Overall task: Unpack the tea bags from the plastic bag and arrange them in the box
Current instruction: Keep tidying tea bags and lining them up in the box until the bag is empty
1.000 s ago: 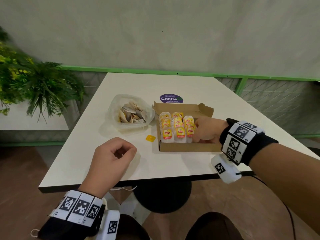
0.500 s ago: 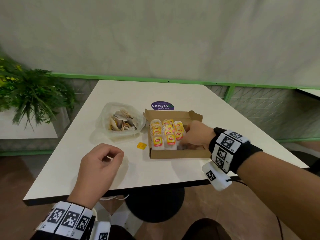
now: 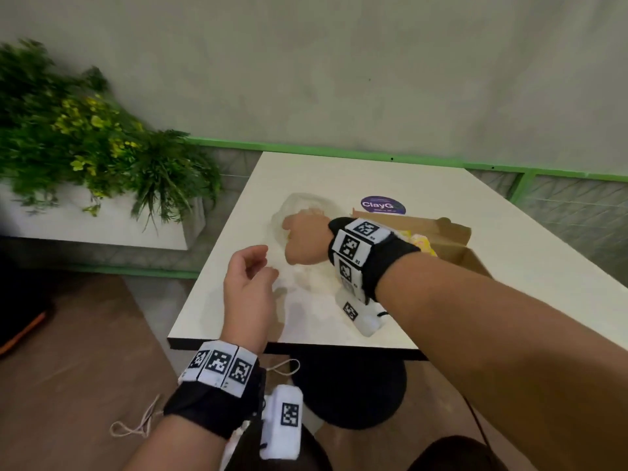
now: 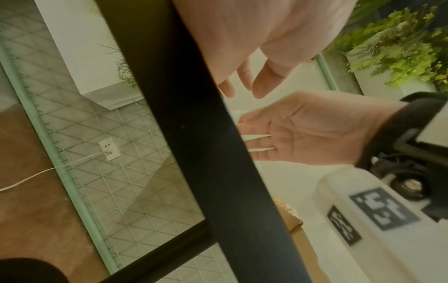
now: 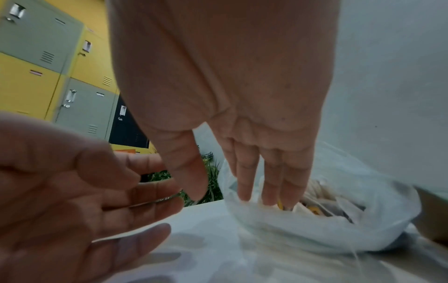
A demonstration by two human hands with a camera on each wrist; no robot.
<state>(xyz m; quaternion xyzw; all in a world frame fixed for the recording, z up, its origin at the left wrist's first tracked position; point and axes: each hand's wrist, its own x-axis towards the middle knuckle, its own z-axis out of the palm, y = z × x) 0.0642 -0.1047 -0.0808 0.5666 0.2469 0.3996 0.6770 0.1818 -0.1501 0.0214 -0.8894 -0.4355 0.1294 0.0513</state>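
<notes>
Our right hand (image 5: 242, 153) reaches into the plastic bag (image 5: 339, 229) on the desk (image 3: 441, 185), fingers straight, gripping nothing yet. Our left hand (image 3: 249, 290) hovers near it, relaxed and empty. The tea bags (image 5: 312, 201) look light, soft and tearable, so we'd pinch one gently by its paper edge. The box (image 3: 455, 243) sits right of the bag.

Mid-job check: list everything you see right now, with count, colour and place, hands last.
plastic bag: one, clear, on table left of box, tea bags inside
tea bags: several, white and yellow, in bag; more in box
cardboard box: one, brown, open, table's right side
table: one, white
round sticker: one, purple, behind box
plant: green and yellow, left of table
lockers: yellow and grey, background
left hand: empty, loosely curled, near bag
right hand: fingers straight, reaching into bag
</notes>
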